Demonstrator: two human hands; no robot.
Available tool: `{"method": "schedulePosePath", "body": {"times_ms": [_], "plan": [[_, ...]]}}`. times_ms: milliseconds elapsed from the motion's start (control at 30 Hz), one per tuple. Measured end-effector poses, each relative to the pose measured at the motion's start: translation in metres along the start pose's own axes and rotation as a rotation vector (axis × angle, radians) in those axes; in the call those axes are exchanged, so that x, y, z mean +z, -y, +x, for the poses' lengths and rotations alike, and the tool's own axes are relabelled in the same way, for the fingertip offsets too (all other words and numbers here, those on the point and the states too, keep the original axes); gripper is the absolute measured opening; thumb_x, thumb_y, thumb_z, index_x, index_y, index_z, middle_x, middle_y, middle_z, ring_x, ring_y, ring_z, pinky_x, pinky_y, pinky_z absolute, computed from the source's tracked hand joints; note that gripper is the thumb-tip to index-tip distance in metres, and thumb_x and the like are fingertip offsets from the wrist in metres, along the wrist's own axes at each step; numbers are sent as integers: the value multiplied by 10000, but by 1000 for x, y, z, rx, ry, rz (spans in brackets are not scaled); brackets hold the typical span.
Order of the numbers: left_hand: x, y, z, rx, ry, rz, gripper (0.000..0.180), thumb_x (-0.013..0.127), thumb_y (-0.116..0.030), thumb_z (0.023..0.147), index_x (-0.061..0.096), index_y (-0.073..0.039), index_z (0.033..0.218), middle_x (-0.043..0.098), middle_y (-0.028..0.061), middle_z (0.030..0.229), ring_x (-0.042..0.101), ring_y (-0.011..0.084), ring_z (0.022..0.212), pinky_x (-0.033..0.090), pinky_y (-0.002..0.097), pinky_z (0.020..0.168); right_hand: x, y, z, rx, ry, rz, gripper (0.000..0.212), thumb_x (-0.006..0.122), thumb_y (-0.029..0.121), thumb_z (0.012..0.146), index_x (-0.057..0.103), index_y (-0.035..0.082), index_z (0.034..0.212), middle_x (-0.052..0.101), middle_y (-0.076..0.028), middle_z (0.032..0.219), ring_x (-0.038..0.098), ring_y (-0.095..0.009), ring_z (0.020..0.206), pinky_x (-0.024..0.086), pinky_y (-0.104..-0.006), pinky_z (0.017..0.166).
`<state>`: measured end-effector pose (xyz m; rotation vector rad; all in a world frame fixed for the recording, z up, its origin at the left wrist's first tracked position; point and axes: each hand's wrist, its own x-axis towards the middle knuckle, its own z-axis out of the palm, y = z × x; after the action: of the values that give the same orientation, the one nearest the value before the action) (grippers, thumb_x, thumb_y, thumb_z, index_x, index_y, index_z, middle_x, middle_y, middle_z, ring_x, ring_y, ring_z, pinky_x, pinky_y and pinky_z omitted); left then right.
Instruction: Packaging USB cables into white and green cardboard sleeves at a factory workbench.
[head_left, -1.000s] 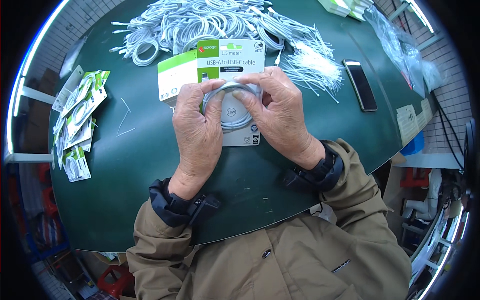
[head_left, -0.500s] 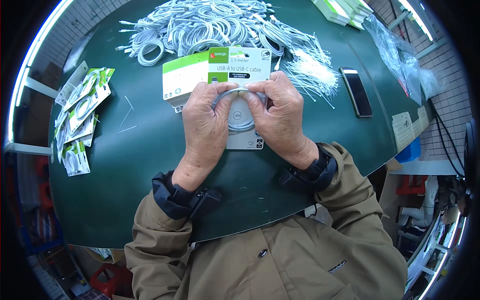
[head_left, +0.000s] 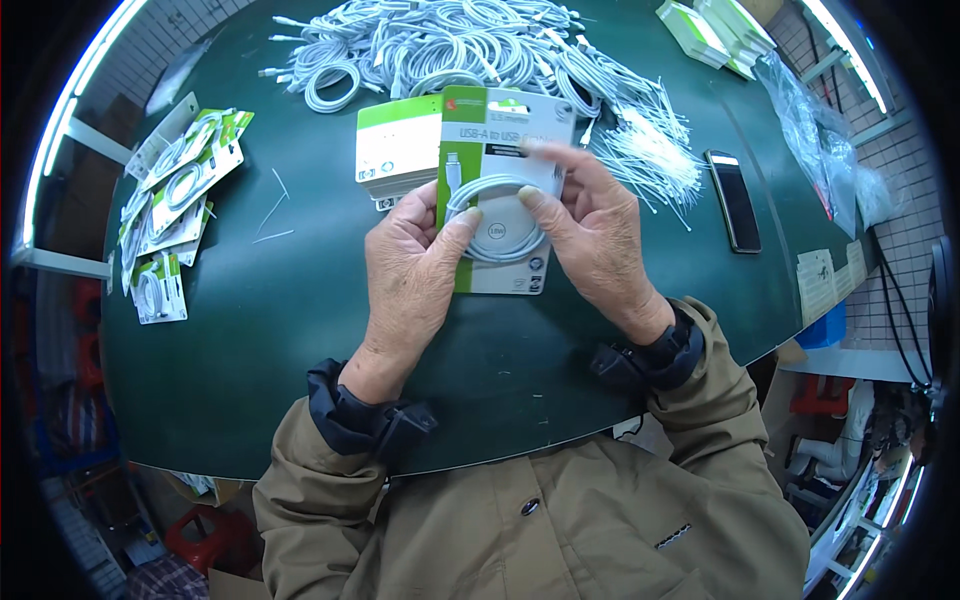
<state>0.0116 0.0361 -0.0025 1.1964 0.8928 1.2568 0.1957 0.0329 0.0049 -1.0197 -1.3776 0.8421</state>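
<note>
And here's the green-and-white card, upright in front of me at the centre, with a pale cable coiled in a ring against its face. My left hand has the card pinched by its nine o'clock edge, thumb laid over the ring's left side. Over to my right hand: the thumb tip sits at the ring's two o'clock, the forefinger is a blur across the card's upper right, and I can't tell whether those fingers grip anything. Counting from the card, a stack of cards sits close by at ten o'clock on the dark green table. Just shy of twelve, a great heap of cables sprawls. Between two and three, a spray of white ties fans out, with a clear plastic bag farther along; at two, more cards lie stacked. Dead on three, a phone lies dark. Out at nine, a pile of packed cards overlaps, thin white strips lying nearer me.
</note>
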Motion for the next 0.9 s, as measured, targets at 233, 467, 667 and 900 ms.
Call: {"method": "schedulePosePath", "body": {"times_ms": [233,467,667,900], "plan": [[-9,-10,-2,340,27,685,431,733,-26,872,633,-41,1292,724,144,990,727,213,865,578,296,772,-29,28,29,-681,-84,-699,384,758,3,849,692,74,1220,711,-69,1112,643,-234,1049,533,-351,908],[-5,-15,-4,378,27,537,268,803,-14,783,692,-35,1026,726,114,891,725,246,761,571,326,669,-24,38,21,-686,436,-758,340,779,-6,717,767,134,1028,692,-24,998,622,-232,891,532,-353,772],[-8,-20,-7,517,121,711,202,818,-5,752,662,-32,879,718,100,862,717,255,730,562,315,636,-26,38,18,-724,404,-826,309,771,25,696,734,115,990,632,-28,903,600,-215,815,521,-336,686],[-8,-24,-5,602,201,811,206,794,37,717,634,-37,824,689,84,835,683,245,691,546,320,601,-18,26,7,-719,376,-835,230,740,29,708,684,59,930,601,-56,879,602,-231,801,513,-328,630]]}}
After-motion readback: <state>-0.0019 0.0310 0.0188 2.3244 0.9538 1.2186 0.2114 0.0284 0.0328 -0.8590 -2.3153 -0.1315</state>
